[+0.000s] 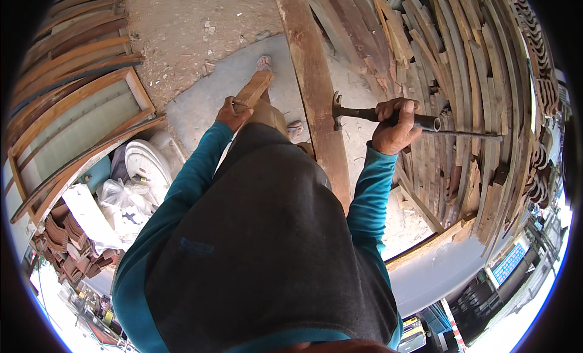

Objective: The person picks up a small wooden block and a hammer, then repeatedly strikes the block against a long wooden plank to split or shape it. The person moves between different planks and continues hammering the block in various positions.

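Right hand (395, 131) closed round hammer (359, 113) and thin bar (467, 134) in head view; hammer's head over plank (313, 73), contact unclear. Left hand (232, 115) clasped round near end of wood block (255, 89), left of plank. Timber pile (470, 67) at right; wooden frame (139, 89) far left.

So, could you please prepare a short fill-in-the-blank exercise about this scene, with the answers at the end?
The right hand grips a claw ____.
The left hand grips a short block made of ____.
The framed panel is on the picture's ____ side.
The translucent bag is made of ____.

Missing words: hammer; wood; left; plastic.
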A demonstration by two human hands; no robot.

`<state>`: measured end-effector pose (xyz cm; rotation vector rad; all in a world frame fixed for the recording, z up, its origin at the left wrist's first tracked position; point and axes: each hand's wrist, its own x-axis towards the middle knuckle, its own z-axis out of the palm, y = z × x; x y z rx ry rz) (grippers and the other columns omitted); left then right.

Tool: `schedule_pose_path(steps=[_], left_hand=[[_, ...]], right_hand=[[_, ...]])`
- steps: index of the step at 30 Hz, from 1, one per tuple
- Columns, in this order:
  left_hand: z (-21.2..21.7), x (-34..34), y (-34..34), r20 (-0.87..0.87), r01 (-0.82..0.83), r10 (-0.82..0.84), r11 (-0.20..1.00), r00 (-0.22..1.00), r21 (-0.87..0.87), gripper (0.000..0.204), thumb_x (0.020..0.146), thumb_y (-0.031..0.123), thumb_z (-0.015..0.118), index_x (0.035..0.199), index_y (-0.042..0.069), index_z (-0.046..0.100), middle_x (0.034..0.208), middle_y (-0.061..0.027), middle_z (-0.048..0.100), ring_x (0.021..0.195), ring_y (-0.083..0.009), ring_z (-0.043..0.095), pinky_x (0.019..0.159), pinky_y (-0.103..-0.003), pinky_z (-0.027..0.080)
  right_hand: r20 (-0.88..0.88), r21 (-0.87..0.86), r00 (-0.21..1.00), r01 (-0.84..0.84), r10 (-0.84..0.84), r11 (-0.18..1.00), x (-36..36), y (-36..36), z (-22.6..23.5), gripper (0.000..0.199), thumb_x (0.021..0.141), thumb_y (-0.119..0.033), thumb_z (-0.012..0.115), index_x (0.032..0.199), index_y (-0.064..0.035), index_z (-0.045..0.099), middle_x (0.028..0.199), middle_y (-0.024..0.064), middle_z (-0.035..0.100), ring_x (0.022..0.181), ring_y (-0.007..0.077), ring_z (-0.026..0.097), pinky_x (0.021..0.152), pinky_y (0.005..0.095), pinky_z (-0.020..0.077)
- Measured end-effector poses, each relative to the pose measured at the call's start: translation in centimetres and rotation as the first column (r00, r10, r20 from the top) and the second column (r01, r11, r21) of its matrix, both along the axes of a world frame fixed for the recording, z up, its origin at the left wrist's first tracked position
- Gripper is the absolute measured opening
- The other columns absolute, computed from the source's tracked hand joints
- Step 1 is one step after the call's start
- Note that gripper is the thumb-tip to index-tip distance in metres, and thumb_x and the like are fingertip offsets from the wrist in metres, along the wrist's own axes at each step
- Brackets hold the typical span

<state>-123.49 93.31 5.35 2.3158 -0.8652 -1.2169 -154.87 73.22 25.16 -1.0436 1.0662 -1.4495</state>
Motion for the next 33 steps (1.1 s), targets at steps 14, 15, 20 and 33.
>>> schedule_pose_path(steps=[14,15,20,33], left_hand=[[-5.3,7.0,-11.8,-0.043,0.613,-0.642,0.747,0.765,-0.258,0.078,0.079,0.031,0.081,0.143,0.007,0.043,0.134,-0.0192,0.054,0.124,-0.0374,0.054,0.105,-0.044,0.049],[-5.3,7.0,-13.1,-0.092,0.635,-0.679,0.719,0.728,-0.283,0.077,0.079,0.030,0.081,0.143,0.008,0.043,0.132,-0.0185,0.054,0.123,-0.0367,0.055,0.104,-0.044,0.049],[-8.7,3.6,-19.0,-0.078,0.648,-0.690,0.708,0.720,-0.281,0.077,0.078,0.026,0.081,0.143,0.008,0.043,0.127,-0.0159,0.054,0.118,-0.0345,0.057,0.102,-0.041,0.050],[-11.0,2.1,-24.3,-0.083,0.506,-0.533,0.833,0.842,-0.223,0.075,0.076,0.025,0.084,0.141,0.012,0.049,0.128,-0.0183,0.050,0.115,-0.0361,0.060,0.097,-0.042,0.054]], right_hand=[[-0.184,0.380,0.983,0.045,0.027,0.924,18.8,-24.2,-5.9,0.034,0.092,-0.035,0.066,0.077,-0.0075,0.052,0.062,0.0040,0.046,0.051,0.0151,0.039,0.054,0.0342,0.0401],[-0.204,0.419,0.978,0.051,0.040,0.907,19.7,-25.0,-6.0,0.036,0.092,-0.037,0.066,0.077,-0.0083,0.052,0.062,0.0029,0.045,0.051,0.0143,0.038,0.054,0.0337,0.0394],[-0.200,0.516,0.975,0.020,0.098,0.856,22.3,-28.4,-9.0,0.036,0.090,-0.033,0.069,0.074,-0.0077,0.048,0.056,0.0025,0.042,0.045,0.0132,0.037,0.047,0.0316,0.0346],[-0.549,0.591,0.821,0.247,0.158,0.768,28.2,-34.6,-17.5,0.033,0.098,-0.035,0.063,0.080,-0.0089,0.055,0.060,0.0007,0.043,0.046,0.0134,0.035,0.044,0.0330,0.0350]])
